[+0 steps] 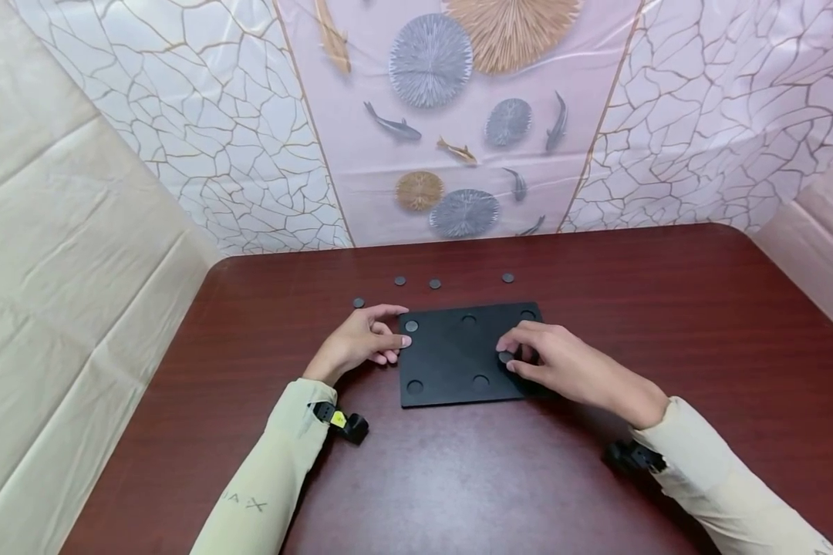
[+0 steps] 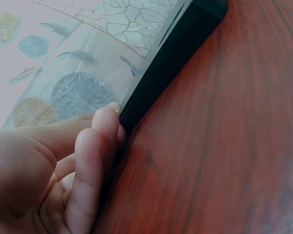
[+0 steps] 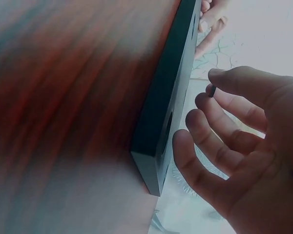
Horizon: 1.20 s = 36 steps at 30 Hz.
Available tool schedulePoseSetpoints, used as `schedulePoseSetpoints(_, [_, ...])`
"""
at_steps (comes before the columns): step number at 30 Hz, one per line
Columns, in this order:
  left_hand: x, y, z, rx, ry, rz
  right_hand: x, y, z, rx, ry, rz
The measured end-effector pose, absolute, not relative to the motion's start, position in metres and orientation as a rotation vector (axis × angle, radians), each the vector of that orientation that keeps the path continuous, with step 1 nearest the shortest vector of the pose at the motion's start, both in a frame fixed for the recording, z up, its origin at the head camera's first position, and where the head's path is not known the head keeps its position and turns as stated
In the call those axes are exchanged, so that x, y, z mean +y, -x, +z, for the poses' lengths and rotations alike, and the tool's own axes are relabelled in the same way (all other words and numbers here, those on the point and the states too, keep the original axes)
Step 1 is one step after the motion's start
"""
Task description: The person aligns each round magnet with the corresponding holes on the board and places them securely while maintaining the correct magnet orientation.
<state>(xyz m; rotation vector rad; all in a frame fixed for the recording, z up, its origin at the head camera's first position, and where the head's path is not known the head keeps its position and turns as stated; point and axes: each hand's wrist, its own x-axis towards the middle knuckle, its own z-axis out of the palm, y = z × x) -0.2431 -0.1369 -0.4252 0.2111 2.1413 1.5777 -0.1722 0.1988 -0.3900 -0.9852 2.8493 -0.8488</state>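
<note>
A flat black board [image 1: 451, 351] with round recesses lies on the table. One dark grey disc [image 1: 412, 327] sits in its upper left recess. My left hand [image 1: 361, 339] holds the board's left edge, thumb on the rim and index finger at the far corner, its other fingers curled beside it. Above the board's right part, my right hand [image 1: 562, 362] pinches another small dark disc [image 1: 505, 357] between thumb and index finger. In the right wrist view that disc [image 3: 212, 91] appears edge-on, apart from the board. My right hand hides the board's near right corner.
Beyond the board, several loose discs lie on the reddish-brown table [image 1: 666, 308], one of them [image 1: 359, 303] close to my left hand. A patterned sheet [image 1: 458, 154] hangs behind the table's far edge. Pale cloth [image 1: 76, 270] hangs along the left side.
</note>
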Motion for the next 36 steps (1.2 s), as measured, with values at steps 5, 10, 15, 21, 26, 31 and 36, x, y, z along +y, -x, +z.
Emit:
schedulePoseSetpoints(5, [-0.137,0.243,-0.424,2.141,-0.205,1.576,0.195,0.176,-0.391,2.858,1.000,-0.871])
schedulePoseSetpoints(10, [-0.137,0.243,-0.424,2.146,-0.207,1.571,0.193,0.178,-0.392,2.858,0.995,-0.878])
schedulePoseSetpoints(15, [-0.137,0.243,-0.424,2.145,-0.212,1.572,0.192,0.180,-0.390,2.868,0.986,-0.904])
schedulePoseSetpoints(21, [-0.136,0.243,-0.422,2.130,-0.191,1.586,0.187,0.183,-0.387,2.859,0.950,-0.934])
schedulePoseSetpoints(26, [-0.137,0.243,-0.422,2.137,-0.187,1.584,0.182,0.190,-0.386,2.865,0.927,-0.938])
schedulePoseSetpoints(31, [-0.137,0.244,-0.423,2.140,-0.189,1.587,0.179,0.197,-0.386,2.869,0.890,-0.942])
schedulePoseSetpoints(36, [-0.137,0.245,-0.425,2.138,-0.189,1.587,0.177,0.203,-0.386,2.861,0.900,-0.938])
